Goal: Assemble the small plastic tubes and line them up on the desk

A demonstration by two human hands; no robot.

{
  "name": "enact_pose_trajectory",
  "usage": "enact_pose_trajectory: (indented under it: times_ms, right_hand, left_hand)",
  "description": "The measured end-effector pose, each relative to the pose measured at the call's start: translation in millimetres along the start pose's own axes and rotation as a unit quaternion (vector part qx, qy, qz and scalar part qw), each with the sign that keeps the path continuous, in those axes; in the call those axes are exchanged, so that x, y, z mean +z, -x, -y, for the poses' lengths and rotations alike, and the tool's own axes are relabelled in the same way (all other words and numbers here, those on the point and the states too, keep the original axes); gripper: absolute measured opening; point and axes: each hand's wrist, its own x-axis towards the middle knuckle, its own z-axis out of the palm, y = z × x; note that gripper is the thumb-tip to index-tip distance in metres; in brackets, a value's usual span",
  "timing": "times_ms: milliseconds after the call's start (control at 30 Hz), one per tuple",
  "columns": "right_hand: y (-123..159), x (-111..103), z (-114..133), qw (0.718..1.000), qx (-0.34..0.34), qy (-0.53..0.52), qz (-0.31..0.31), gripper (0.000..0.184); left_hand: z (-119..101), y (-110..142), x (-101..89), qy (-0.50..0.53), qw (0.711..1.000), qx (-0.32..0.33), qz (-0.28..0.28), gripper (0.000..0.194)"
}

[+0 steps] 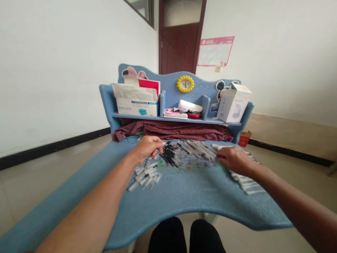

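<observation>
My left hand [149, 149] is closed in a pinch at the left side of a bunch of thin dark sticks [170, 156] that look like pen refills. What its fingertips hold is too small to make out. Below that hand lies a loose heap of short whitish tubes [146, 175]. To the right of the dark sticks, long pale sticks with dark ends [200, 149] are spread in a slanting bundle. My right hand [234, 160] is closed, partly covering a row of white pen-like tubes [247, 184]. Its fingertips are turned away, so their contents are hidden.
The blue desk [189, 193] has a curved front edge above my knees. A checked cloth [173, 130] lies along the back, under a shelf holding a mask box [137, 107], a white carton [233, 103] and small items. A yellow flower clock [185, 84] sits on the backboard.
</observation>
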Motion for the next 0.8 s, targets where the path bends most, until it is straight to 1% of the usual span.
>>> enact_pose_trajectory:
  times_ms: [67,167,233,333,500,633,700,800]
  right_hand:
    - [-19.5,3.6,17.9,0.999,0.01,0.044,0.029,0.025]
    - [-46.6,11.8,35.6,0.992,0.061,0.097,0.055,0.027]
    - [-60.5,17.5,41.9,0.987,0.091,0.112,0.066,0.029]
    - [-73.0,24.2,45.1,0.983,0.112,0.121,0.079,0.028]
    - [-76.7,29.7,44.0,0.981,0.113,0.126,0.096,0.029]
    - [-73.4,26.7,50.4,0.983,0.116,0.111,0.092,0.03]
    - [-71.5,22.0,59.3,0.99,0.099,0.075,0.073,0.03]
    - [-70.4,13.5,78.3,0.997,0.05,-0.028,0.043,0.027]
  left_hand:
    - [0.8,0.3,-1.5,-0.004,1.0,0.0,-0.01,0.022]
    - [2.0,1.1,-3.6,-0.006,1.0,0.002,-0.026,0.019]
    - [3.0,1.4,-4.6,-0.011,0.999,0.004,-0.034,0.018]
    - [4.6,1.4,-5.3,-0.028,0.999,0.006,-0.033,0.018]
    - [6.2,1.5,-5.2,-0.031,0.999,0.001,-0.032,0.019]
    - [8.3,1.6,-2.5,-0.037,0.999,-0.005,-0.015,0.018]
    - [9.7,1.4,0.5,-0.033,0.999,-0.014,-0.006,0.017]
    - [11.2,0.7,6.2,-0.011,0.999,-0.037,0.004,0.015]
